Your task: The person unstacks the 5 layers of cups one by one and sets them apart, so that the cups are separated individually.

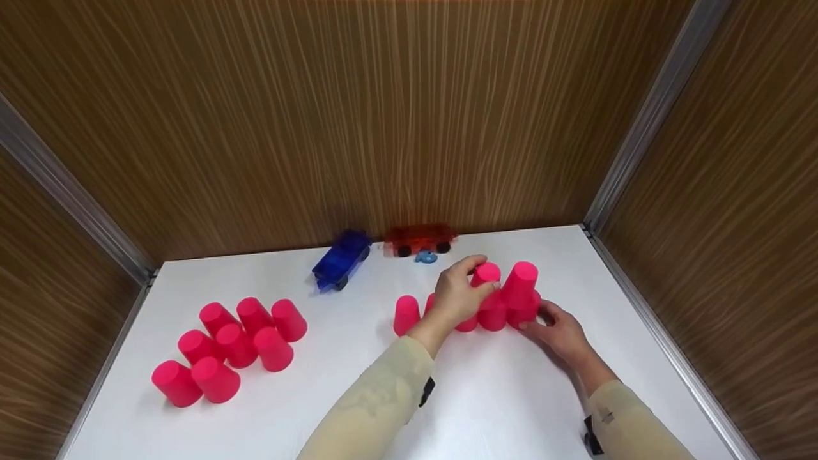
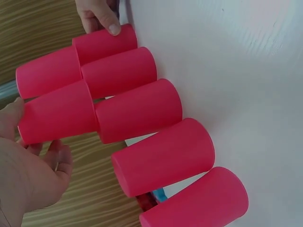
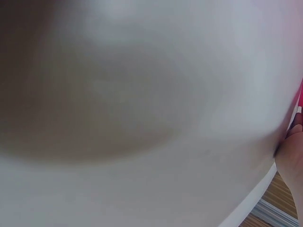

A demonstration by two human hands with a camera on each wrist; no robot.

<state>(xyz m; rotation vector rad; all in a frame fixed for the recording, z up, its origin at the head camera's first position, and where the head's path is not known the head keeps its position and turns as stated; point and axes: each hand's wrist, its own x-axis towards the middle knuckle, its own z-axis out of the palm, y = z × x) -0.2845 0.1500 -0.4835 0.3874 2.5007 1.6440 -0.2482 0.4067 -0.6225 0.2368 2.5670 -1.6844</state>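
Note:
My left hand holds an upside-down pink cup between thumb and fingers in the upper row. The held cup sits over two cups of the lower row, beside another upper cup. Around the rightmost lower cup, my right hand has its thumb in front and its fingers behind. Several upside-down pink cups form the lower row; its left end cup shows left of my left wrist. The right wrist view catches only part of the right hand at its edge.
A group of several upside-down pink cups stands at the left of the white table. Near the back wall are a blue toy car, a red toy car and a small blue object. Wood-patterned walls enclose the table.

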